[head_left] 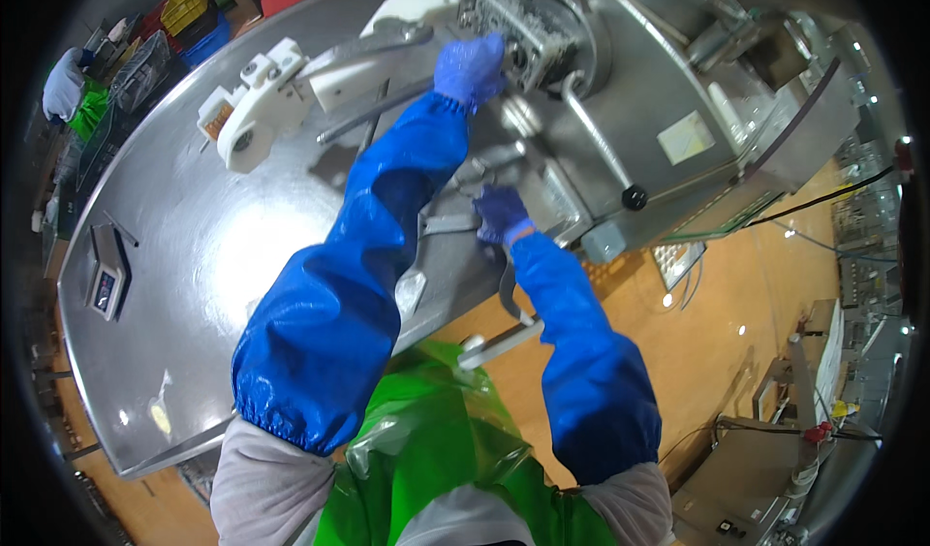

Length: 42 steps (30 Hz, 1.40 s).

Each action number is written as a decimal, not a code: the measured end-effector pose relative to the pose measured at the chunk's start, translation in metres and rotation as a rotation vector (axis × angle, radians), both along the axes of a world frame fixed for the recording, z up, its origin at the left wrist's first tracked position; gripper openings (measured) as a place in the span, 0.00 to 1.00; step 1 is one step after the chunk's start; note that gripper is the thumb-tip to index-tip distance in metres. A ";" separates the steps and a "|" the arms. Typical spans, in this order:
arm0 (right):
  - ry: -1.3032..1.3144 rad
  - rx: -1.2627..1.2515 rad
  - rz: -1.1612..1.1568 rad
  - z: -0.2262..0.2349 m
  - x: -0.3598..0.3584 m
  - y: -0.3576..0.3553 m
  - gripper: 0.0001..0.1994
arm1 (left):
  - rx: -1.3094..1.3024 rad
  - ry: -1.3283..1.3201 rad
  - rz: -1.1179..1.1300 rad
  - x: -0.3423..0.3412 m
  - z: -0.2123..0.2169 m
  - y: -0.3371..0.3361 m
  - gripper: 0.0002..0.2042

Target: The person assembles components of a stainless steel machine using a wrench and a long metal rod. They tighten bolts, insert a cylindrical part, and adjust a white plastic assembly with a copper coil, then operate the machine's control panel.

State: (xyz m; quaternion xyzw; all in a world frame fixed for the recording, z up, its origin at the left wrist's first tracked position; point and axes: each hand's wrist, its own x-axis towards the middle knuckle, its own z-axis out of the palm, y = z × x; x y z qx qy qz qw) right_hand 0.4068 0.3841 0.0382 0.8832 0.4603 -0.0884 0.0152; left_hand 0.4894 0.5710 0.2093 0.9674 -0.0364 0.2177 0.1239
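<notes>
My left hand (470, 67), in a blue-purple glove, is closed against the side of a metal machine (620, 100), beside its toothed, debris-covered mechanism (523, 23). Its fingertips are hidden, so what it grips cannot be made out. Lower down, my right hand (501, 214) wears a darker glove and closes round a grey metal bar (450, 223) at the machine's lower edge. Below that hand hangs a curved grey metal piece (510, 296). Between my hands lies a shiny metal fitting (496, 158). Blue sleeve covers reach up both forearms.
A steel table (184, 226) spreads to the left, bearing white machine parts (257, 110) and a small scale (107, 273). A crank handle with a black knob (634, 196) juts from the machine. A person (73, 91) stands far left near stacked crates (186, 5).
</notes>
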 end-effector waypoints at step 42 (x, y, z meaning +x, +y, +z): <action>-1.011 0.292 0.338 0.352 0.157 0.072 0.14 | -0.669 0.686 0.090 0.020 0.034 -0.002 0.11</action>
